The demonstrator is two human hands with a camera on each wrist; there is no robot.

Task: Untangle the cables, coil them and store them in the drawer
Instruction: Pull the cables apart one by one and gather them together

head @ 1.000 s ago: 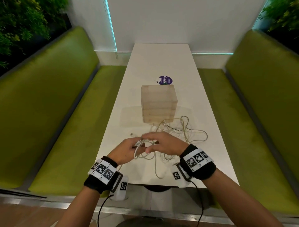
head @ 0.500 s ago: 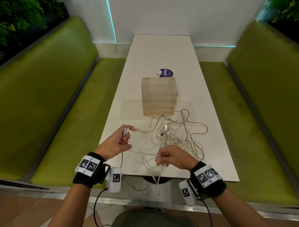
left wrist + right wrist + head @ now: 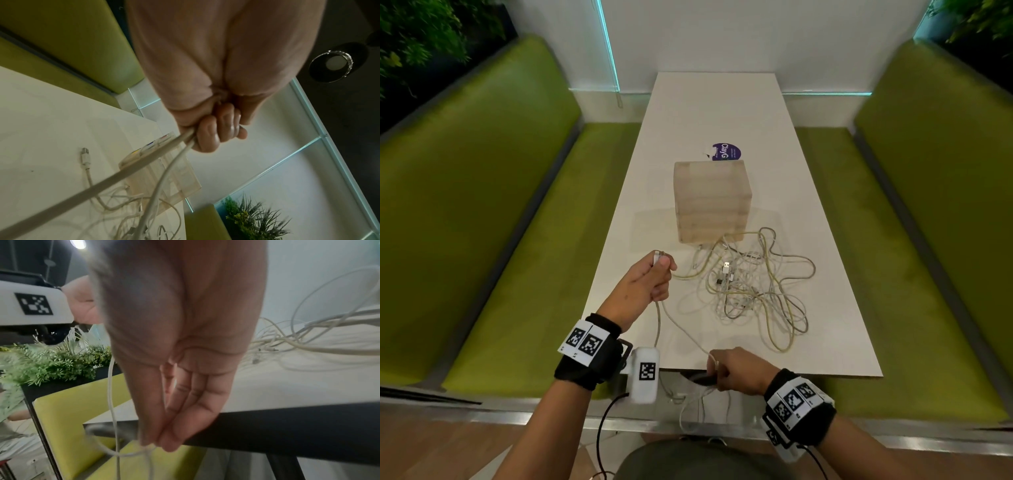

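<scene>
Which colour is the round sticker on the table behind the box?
The sticker is purple with white writing, seen best in the head view.

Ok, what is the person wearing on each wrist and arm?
Each bare forearm carries a black wristband topped with white tags printed with black square codes. A white coded camera box hangs from the left band, another from the right; thin black cables trail off.

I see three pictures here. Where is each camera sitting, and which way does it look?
Head: worn on the head, looking forward and down at the table, the cable tangle, the drawer box; both forearms show.
Left wrist: looks along the left hand, fist round two cable strands.
Right wrist: looks along the right hand pinching a thin cable at the table's near edge.
Shared: all three show the tangle and table.
</scene>
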